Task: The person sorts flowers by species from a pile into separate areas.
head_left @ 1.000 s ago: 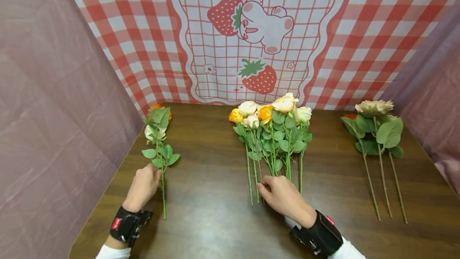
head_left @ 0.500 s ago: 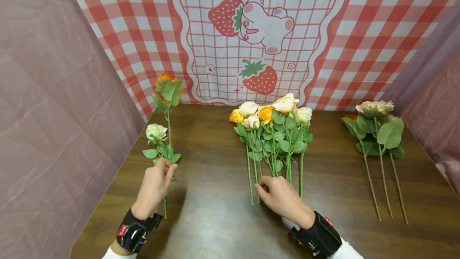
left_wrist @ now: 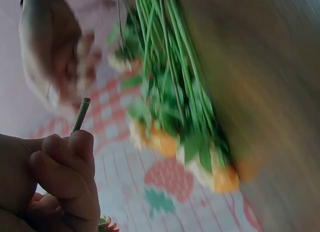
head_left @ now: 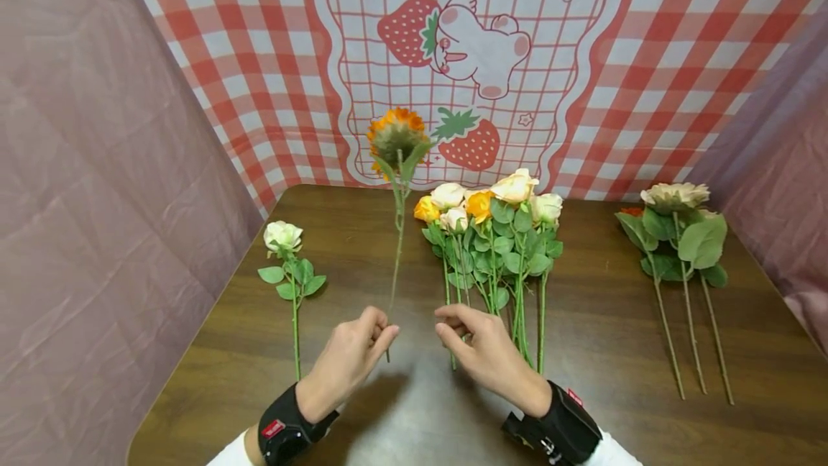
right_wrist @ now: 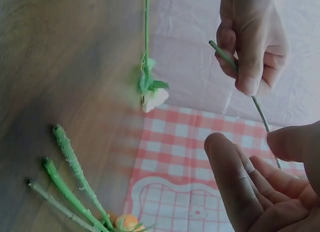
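Note:
My left hand (head_left: 346, 362) pinches the lower stem of an orange flower (head_left: 396, 136), raised over the table with its bloom up. In the left wrist view the cut stem end (left_wrist: 81, 114) pokes out above the curled fingers. My right hand (head_left: 494, 354) hovers just to the right, fingers bent loosely and thumb apart from them. In the right wrist view that gap holds nothing, and the flower's stem (right_wrist: 261, 111) runs behind the thumb. Beyond and beneath the right hand lies a bunch of cream and orange roses (head_left: 514, 185), their stems toward me.
A single white rose (head_left: 282, 237) lies on the left of the brown wooden table (head_left: 213, 387). Several flowers with a large pale bloom (head_left: 675, 196) lie at the right. A red-checked strawberry cloth (head_left: 272, 85) hangs behind, and pinkish drapes (head_left: 84, 185) hang at the sides.
My left hand has lifted the orange flower off the white rose and carried it right, toward the middle. The right hand has risen slightly from the bunch's stems, and its fingers have spread.

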A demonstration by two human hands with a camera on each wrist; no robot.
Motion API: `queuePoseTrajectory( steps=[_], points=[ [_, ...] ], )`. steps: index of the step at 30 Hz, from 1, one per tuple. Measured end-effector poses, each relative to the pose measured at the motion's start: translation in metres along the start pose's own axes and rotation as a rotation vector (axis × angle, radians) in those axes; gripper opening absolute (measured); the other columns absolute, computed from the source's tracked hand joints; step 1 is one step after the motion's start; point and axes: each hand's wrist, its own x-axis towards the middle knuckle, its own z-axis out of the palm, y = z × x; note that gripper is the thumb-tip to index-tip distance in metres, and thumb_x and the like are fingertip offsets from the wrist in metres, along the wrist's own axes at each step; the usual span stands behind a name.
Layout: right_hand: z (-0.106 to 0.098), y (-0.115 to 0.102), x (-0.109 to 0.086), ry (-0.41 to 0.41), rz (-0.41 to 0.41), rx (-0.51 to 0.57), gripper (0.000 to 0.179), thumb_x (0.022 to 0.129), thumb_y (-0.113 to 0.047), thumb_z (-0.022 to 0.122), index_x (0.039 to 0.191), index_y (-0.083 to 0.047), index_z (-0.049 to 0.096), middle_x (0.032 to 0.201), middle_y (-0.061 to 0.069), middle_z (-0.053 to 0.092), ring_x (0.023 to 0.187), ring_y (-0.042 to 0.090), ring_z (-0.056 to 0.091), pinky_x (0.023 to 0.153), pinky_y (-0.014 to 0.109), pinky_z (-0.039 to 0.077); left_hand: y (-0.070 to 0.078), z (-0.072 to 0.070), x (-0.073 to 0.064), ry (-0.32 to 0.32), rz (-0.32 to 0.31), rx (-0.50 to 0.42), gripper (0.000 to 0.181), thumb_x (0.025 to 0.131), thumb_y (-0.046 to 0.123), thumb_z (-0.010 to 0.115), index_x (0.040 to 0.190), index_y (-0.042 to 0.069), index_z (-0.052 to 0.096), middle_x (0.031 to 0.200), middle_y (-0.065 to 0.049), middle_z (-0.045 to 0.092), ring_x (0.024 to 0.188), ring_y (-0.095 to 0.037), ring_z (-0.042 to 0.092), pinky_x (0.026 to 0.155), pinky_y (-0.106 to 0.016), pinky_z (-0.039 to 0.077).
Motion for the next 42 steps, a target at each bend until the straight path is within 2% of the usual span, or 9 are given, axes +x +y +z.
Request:
queuePoseTrajectory(
  steps=[4,9,12,16,20,25,31,36,42],
  points=[
    [0.003,-0.007,-0.001,0.052,-0.002,0.032,0.026,0.086,-0.006,0.062,0.111,-0.001,0.059,0.082,0.008,0.069,0.066,0.008,0.06,0.053,0.03,0.055,0.014,0.016,-0.002,-0.066,0.063,-0.035,0.017,0.082,0.009,0.066,0.083,0.009,0.05,0.061,0.006,0.055,0.052,0.003,0.044,0.042,-0.013,0.04],
    [-0.001,-0.03,-0.003,0.064,0.059,0.212,0.019,0.086,0.003,0.058,0.105,0.008,0.058,0.076,0.019,0.067,0.059,0.02,0.063,0.047,0.032,0.055,0.027,0.032,-0.005,-0.163,0.104,-0.025,0.018,0.085,0.012,0.064,0.08,0.01,0.046,0.06,0.008,0.049,0.05,0.002,0.04,0.039,-0.012,0.034],
    [-0.004,-0.037,-0.005,0.06,0.108,0.297,0.012,0.086,0.007,0.056,0.098,0.008,0.059,0.073,0.023,0.066,0.058,0.025,0.063,0.048,0.037,0.056,0.03,0.038,-0.006,-0.177,0.143,0.01,0.018,0.086,0.014,0.064,0.08,0.01,0.046,0.061,0.008,0.052,0.05,0.002,0.042,0.039,-0.013,0.036],
    [-0.012,-0.037,-0.009,0.088,0.103,0.278,0.009,0.084,0.008,0.057,0.093,0.006,0.06,0.071,0.022,0.065,0.056,0.025,0.062,0.047,0.037,0.055,0.031,0.041,-0.007,-0.189,0.15,0.019,0.016,0.087,0.021,0.062,0.087,0.009,0.051,0.06,0.008,0.057,0.05,0.001,0.046,0.04,-0.016,0.041],
    [-0.033,-0.032,-0.015,0.179,0.07,0.138,0.012,0.081,0.01,0.061,0.092,0.006,0.062,0.07,0.017,0.066,0.053,0.017,0.06,0.046,0.029,0.054,0.026,0.035,-0.007,-0.184,0.084,0.02,0.019,0.088,0.024,0.06,0.096,0.008,0.055,0.059,0.009,0.058,0.049,0.002,0.047,0.041,-0.018,0.043],
    [-0.082,-0.004,-0.028,0.313,0.032,-0.198,0.014,0.077,0.004,0.067,0.09,-0.002,0.066,0.068,0.006,0.067,0.052,0.009,0.057,0.047,0.017,0.048,0.012,0.022,-0.011,-0.134,0.004,0.068,0.017,0.086,0.02,0.063,0.097,0.01,0.056,0.06,0.009,0.062,0.05,0.001,0.05,0.042,-0.023,0.047],
    [-0.143,0.038,-0.051,0.384,0.067,-0.627,0.01,0.079,-0.003,0.067,0.088,-0.001,0.066,0.067,0.01,0.066,0.053,0.017,0.056,0.044,0.034,0.045,0.0,0.015,-0.017,-0.089,-0.061,0.113,0.014,0.084,0.02,0.065,0.094,0.013,0.057,0.059,0.011,0.061,0.049,0.001,0.049,0.041,-0.027,0.045],
    [-0.185,0.064,-0.071,0.292,0.258,-0.761,0.013,0.082,-0.006,0.061,0.09,0.004,0.064,0.07,0.022,0.065,0.052,0.032,0.056,0.042,0.051,0.043,-0.003,0.016,-0.019,-0.091,-0.076,0.124,0.012,0.084,0.019,0.064,0.093,0.014,0.057,0.059,0.013,0.06,0.049,0.001,0.048,0.04,-0.027,0.044],
    [-0.211,0.088,-0.087,0.032,0.483,-0.751,0.015,0.086,-0.01,0.056,0.088,0.003,0.062,0.068,0.02,0.062,0.051,0.028,0.052,0.041,0.044,0.041,-0.005,0.018,-0.021,-0.092,-0.094,0.124,0.012,0.083,0.019,0.065,0.091,0.015,0.057,0.059,0.013,0.061,0.05,0.0,0.05,0.041,-0.029,0.045]
  ],
)
